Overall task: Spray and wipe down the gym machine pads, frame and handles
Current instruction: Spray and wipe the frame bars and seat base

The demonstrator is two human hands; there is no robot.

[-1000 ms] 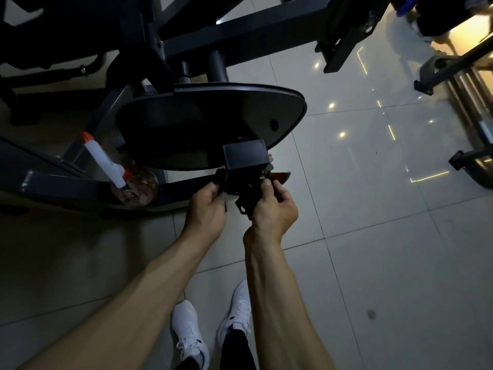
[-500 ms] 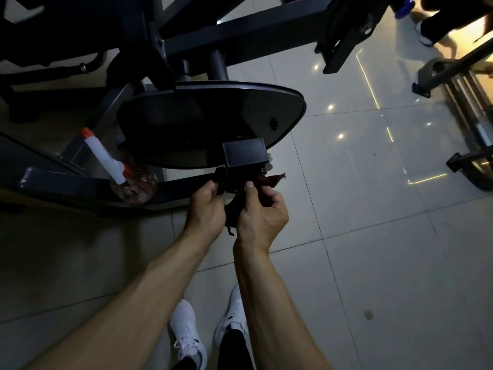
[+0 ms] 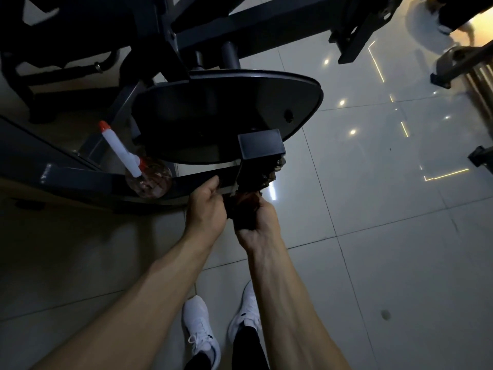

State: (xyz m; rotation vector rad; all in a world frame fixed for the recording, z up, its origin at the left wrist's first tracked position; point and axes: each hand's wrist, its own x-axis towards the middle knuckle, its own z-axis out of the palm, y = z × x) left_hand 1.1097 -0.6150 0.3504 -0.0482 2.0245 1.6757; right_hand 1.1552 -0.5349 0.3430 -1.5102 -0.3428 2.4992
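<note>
A dark gym machine fills the upper left, with a black oval seat pad [image 3: 226,113] on a dark steel frame [image 3: 80,180]. A square black end cap [image 3: 260,144] juts out under the pad's near edge. Both hands hold a dark cloth [image 3: 244,209] bunched below that cap. My left hand [image 3: 205,209] pinches the cloth's left side beside the frame bar. My right hand [image 3: 257,225] grips the cloth's lower part from beneath. A clear spray bottle [image 3: 149,180] with a white and orange nozzle stands by the frame bar, left of my hands.
Glossy grey floor tiles [image 3: 373,236] stretch to the right and toward me. Other machine frames [image 3: 458,65] stand at the upper and far right. My white shoes [image 3: 202,327] are at the bottom. A person's leg and shoe [image 3: 445,25] show at the top right.
My right hand has slid down and back from the end cap, pulling the cloth lower. My left hand keeps its hold near the frame bar. The camera shifted slightly.
</note>
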